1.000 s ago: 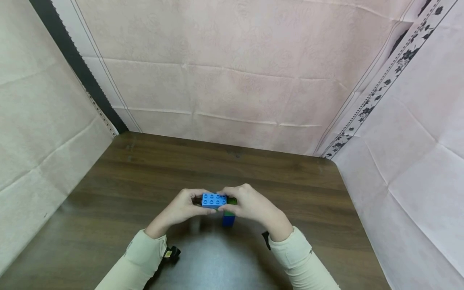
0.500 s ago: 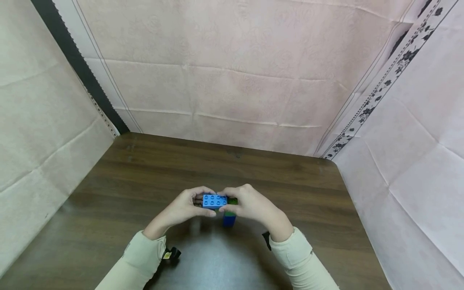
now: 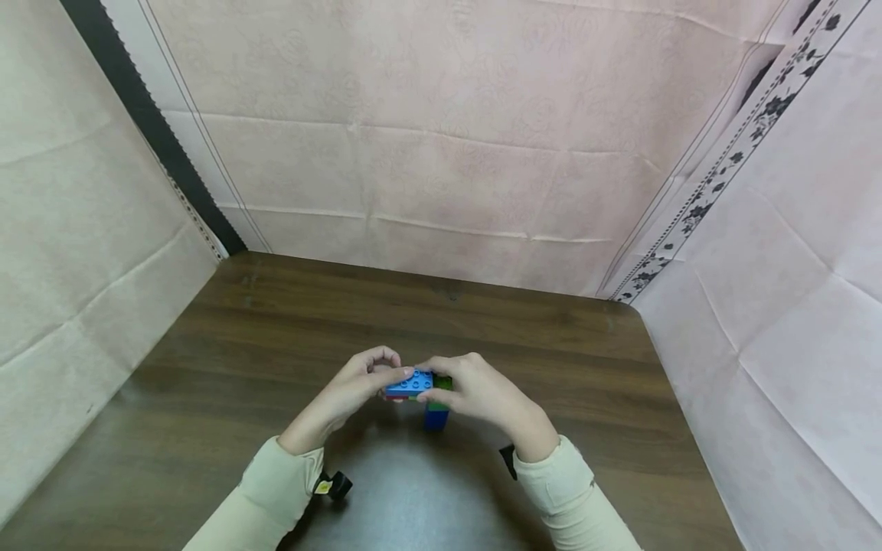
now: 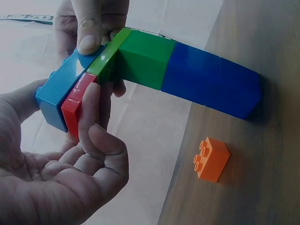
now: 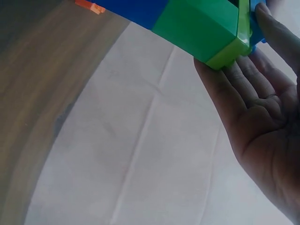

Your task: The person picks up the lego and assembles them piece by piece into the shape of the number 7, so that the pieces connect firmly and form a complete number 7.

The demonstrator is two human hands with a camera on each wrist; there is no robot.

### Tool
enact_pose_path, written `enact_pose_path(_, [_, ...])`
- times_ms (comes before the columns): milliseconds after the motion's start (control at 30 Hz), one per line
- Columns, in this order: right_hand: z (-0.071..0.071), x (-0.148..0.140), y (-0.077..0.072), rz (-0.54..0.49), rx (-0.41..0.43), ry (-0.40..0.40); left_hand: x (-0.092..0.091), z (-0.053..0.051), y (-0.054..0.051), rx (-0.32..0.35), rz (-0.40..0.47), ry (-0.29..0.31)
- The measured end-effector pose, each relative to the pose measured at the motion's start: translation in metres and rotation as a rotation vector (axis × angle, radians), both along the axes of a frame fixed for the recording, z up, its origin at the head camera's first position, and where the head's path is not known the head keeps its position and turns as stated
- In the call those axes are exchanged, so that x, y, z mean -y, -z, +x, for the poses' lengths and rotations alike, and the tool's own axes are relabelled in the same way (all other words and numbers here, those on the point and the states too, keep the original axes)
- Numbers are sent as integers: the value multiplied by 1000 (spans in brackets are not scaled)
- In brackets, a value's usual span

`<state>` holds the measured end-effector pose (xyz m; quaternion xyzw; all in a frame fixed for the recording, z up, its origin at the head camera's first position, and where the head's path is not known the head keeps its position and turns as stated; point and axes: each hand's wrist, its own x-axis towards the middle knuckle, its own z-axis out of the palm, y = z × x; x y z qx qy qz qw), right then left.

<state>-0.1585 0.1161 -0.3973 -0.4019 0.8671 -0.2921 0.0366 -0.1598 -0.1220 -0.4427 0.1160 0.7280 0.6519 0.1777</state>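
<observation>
A tower of toy building bricks stands on the table: dark blue bricks at the bottom, a green brick above them, then a thin lime-green brick. A light blue brick tops it and overhangs to the left. Under the overhang sits a thin red brick. My left hand pinches this end, thumb on the blue studs and a finger beneath against the red brick. With thumb in front and fingers behind, my right hand grips the light blue brick's right part.
An orange brick lies on the wooden table near the tower's base. Pale cloth hangs behind the table and along both sides.
My left hand has shifted its hold: the thumb has moved from the light blue brick's front onto its top, and the fingers have gone underneath. The right hand stays nearly still.
</observation>
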Motion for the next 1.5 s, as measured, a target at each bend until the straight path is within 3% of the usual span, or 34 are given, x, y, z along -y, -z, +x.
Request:
enact_pose_path(267, [-3, -13, 9, 26, -82, -38, -4, -1, 4, -8, 12, -23])
enact_pose_path(467, [-3, -20, 9, 62, -57, -31, -5, -1, 4, 3, 18, -56])
enact_pose_path(867, [-2, -20, 11, 40, -30, -9, -7, -2, 3, 19, 37, -58])
enact_pose_path(1067, [-2, -19, 13, 16, -37, -8, -4, -1, -1, 5, -66, -48])
enact_pose_path(1200, [-2, -19, 13, 9, -37, -10, -4, 1, -5, -93, -183, -33])
enact_pose_path(1300, [-2, -19, 13, 3, -27, -11, -5, 4, -7, -147, -221, -9])
enact_pose_path(1367, [-2, -19, 14, -4, -19, -9, -7, 5, -7, -126, -183, 16])
enact_pose_path(1500, [-1, -19, 14, -10, -7, -2, -8, 4, -4, -10, -19, 52])
